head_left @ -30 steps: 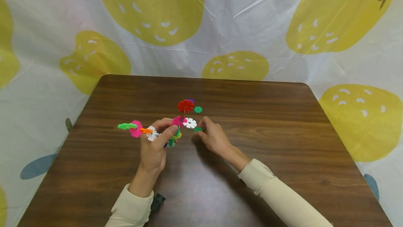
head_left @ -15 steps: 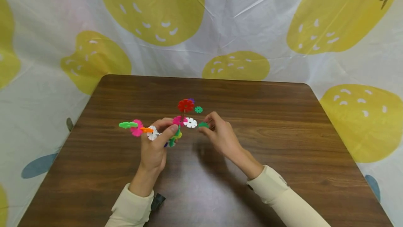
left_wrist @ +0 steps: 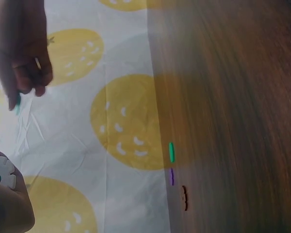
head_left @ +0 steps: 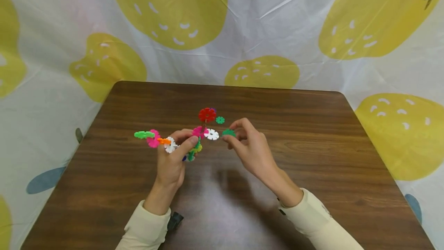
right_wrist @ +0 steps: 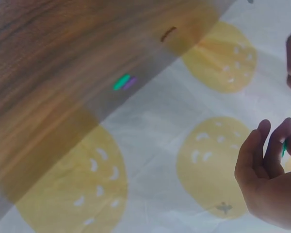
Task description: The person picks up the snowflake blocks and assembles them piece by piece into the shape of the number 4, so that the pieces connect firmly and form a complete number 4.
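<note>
My left hand [head_left: 171, 161] grips a chain of joined, notched plastic discs between thumb and fingers. Bright green [head_left: 144, 135], pink, orange and white discs stick out to its left. Past the thumb, a pink disc [head_left: 199, 132] and a white disc [head_left: 211, 134] point right, with yellow and green ones below. A red disc [head_left: 207, 114] shows above the pink one; how it connects is unclear. My right hand [head_left: 254, 151] pinches a single green disc [head_left: 228, 133] just right of the white disc, apart from it. That green disc [right_wrist: 284, 148] is mostly hidden by fingers in the right wrist view.
On the brown wooden table [head_left: 312, 134] lie a loose green disc [head_left: 220, 119], a purple disc [left_wrist: 172, 176] and a brown disc [left_wrist: 185, 198]. A black object [head_left: 175, 221] sits by the left cuff. A fruit-printed curtain [head_left: 180, 65] hangs behind the table.
My right hand has moved right and slightly up with the green disc, away from the white disc. My left hand and its chain have hardly moved.
</note>
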Available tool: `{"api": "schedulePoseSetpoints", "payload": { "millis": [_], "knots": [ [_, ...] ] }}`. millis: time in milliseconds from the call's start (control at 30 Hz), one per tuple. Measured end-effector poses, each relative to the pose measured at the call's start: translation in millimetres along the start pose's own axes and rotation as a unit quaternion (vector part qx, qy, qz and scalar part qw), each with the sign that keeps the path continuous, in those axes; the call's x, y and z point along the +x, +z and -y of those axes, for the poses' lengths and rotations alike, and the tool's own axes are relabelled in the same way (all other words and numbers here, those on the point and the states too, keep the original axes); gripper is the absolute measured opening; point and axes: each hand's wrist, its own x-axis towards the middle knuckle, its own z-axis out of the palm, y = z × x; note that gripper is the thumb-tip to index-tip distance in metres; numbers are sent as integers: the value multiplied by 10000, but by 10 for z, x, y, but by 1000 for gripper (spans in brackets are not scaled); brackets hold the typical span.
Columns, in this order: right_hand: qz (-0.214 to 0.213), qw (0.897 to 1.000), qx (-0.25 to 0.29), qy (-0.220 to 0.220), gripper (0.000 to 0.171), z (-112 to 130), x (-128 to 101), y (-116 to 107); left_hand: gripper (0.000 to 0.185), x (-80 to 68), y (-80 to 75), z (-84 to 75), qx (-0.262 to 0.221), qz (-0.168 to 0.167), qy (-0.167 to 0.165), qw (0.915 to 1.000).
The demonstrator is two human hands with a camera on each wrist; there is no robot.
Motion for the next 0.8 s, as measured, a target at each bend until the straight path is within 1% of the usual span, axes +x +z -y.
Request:
{"api": "schedulePoseSetpoints", "payload": {
  "millis": [233, 400, 533, 633, 800],
  "knots": [
    [-351, 9990, -174, -227, 26, 184, -54, -100, 7, 8, 15, 1, 7, 21, -17, 10000],
    [-571, 9978, 1, -346, 24, 418, -117, -163, 6, 6, 27, 4, 10, 3, -25, 10000],
    [-606, 9967, 331, -418, 22, 594, -173, -209, 6, 5, 33, 13, -1, -5, -43, 10000],
    [-619, 9954, 498, -538, 21, 660, -197, -227, 6, 4, 35, 20, 4, -9, -53, 10000],
    [-769, 9921, 493, -856, 19, 706, -214, -233, 6, -3, 37, 31, 90, 31, -27, 10000]
  ]
}}
